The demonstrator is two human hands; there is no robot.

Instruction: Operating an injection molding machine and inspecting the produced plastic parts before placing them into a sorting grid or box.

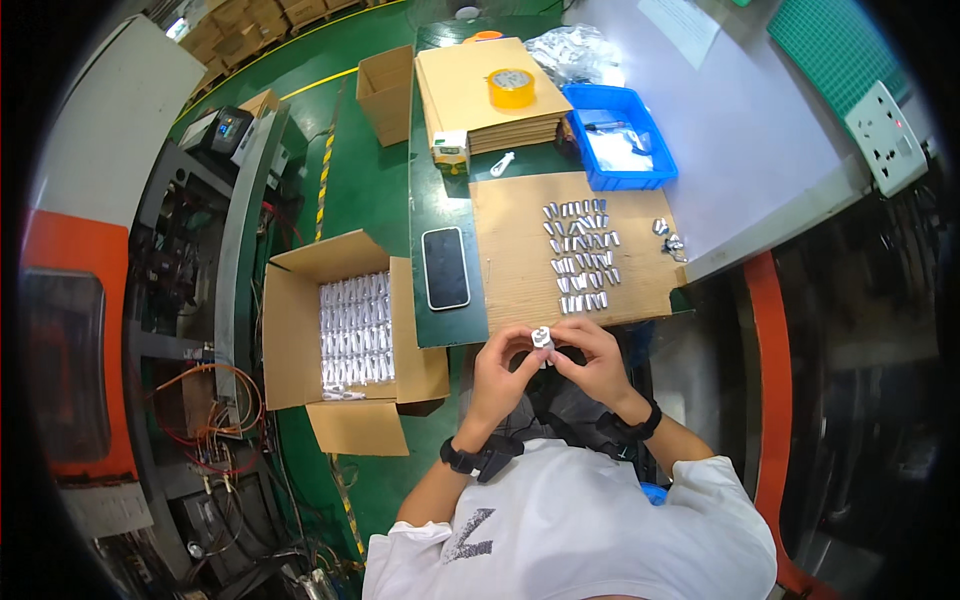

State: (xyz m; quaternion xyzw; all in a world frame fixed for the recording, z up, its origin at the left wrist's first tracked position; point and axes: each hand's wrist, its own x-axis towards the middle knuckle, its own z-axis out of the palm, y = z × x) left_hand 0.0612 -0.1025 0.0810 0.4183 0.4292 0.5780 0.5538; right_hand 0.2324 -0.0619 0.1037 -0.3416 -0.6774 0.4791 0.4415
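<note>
Close in front of my body, a small white plastic part [542, 338] is pinched between both hands. My left hand [503, 372] is closed on its left side with thumb and fingers. From the other side my right hand [592, 365] grips it the same way, the two thumbs nearly meeting below it. Just beyond my hands lies a flat cardboard sheet [515, 230] on the green table. Several rows of small silvery parts [583, 243] lie on that sheet, and a few loose metal pieces [668, 240] sit by its right edge.
At the left stands an open carton [292, 335] with rows of white parts. A phone [446, 268] lies beside the cardboard sheet. Further back are stacked cardboard sheets [450, 90], a yellow tape roll [511, 88], a small box [450, 151] and a blue tray [640, 180]. Machines flank both sides.
</note>
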